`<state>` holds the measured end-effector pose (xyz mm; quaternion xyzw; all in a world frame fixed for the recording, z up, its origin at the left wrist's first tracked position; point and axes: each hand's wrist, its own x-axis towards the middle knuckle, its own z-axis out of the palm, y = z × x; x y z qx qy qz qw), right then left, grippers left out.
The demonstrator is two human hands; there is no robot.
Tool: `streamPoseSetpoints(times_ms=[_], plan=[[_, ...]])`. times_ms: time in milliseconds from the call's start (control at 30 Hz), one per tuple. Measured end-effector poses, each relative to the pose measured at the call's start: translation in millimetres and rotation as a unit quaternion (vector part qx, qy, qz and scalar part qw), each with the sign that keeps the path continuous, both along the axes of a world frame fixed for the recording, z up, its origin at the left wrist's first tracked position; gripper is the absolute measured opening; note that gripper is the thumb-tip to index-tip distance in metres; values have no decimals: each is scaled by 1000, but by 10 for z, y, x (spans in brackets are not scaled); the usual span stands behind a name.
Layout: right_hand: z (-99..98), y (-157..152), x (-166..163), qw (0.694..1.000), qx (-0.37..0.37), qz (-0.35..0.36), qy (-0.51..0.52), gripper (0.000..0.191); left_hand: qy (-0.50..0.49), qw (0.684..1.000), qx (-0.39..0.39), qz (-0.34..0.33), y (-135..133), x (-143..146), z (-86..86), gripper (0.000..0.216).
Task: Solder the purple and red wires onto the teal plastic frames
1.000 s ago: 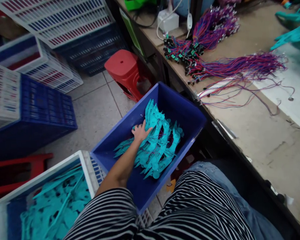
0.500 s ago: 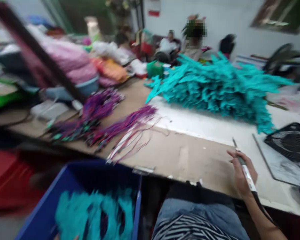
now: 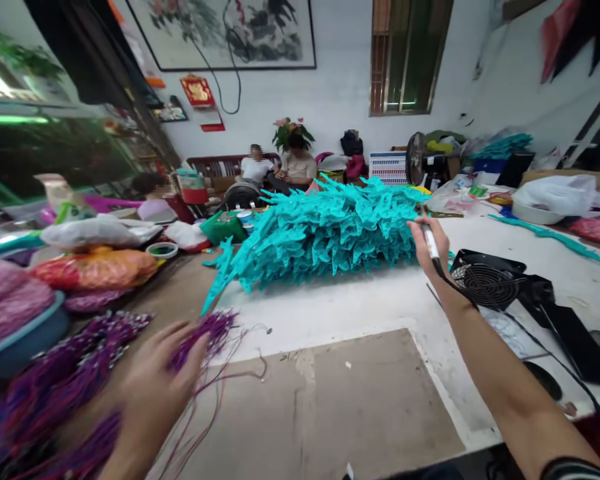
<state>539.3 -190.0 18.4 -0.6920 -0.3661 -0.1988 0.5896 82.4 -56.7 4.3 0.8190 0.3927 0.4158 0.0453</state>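
Observation:
My right hand (image 3: 429, 248) is raised over the table, closed round a pen-like tool (image 3: 430, 243) with a dark cord trailing from it, right beside a big heap of teal plastic pieces (image 3: 325, 230). My left hand (image 3: 153, 390) is blurred by motion at the lower left, its fingers spread out over the bundles of purple, red and blue wires (image 3: 55, 393) on the table. Nothing shows in that hand.
A black fan grille (image 3: 485, 283) and dark panels lie at the right. Bags and a basin of pink material (image 3: 10, 313) crowd the left edge. Two people sit at the far wall behind the heap. Bare brown board (image 3: 330, 400) lies in front of me.
My view rose from the blue bin on the floor to the tabletop. My left hand left the bin and came over the wires. My right hand lifted the tool toward the teal heap.

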Motion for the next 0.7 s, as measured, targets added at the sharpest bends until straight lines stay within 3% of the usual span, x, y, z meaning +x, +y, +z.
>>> streamPoseSetpoints(times_ms=[67,167,300,433,567,700], plan=[[204,291,198,999,-39,7,-13,30,21,999,-9,-37,384,745,175,38],[455,662,426,993,-107,28,-39,27,100,994,-4,-54,930,1815,587,40],[653,1016,684,976,-207,31,-62,27,222,972,-59,-42,1449,2756,1092,51],[710,1310,835,954,-287,40,-81,32,273,956,-104,-43,1734,3297,1232,61],[669,1635,812,935,-339,66,-77,40,316,935,-149,-63,1874,3633,1159,72],[585,1856,744,926,-366,85,-41,47,321,927,-178,-71,1950,3778,1107,76]])
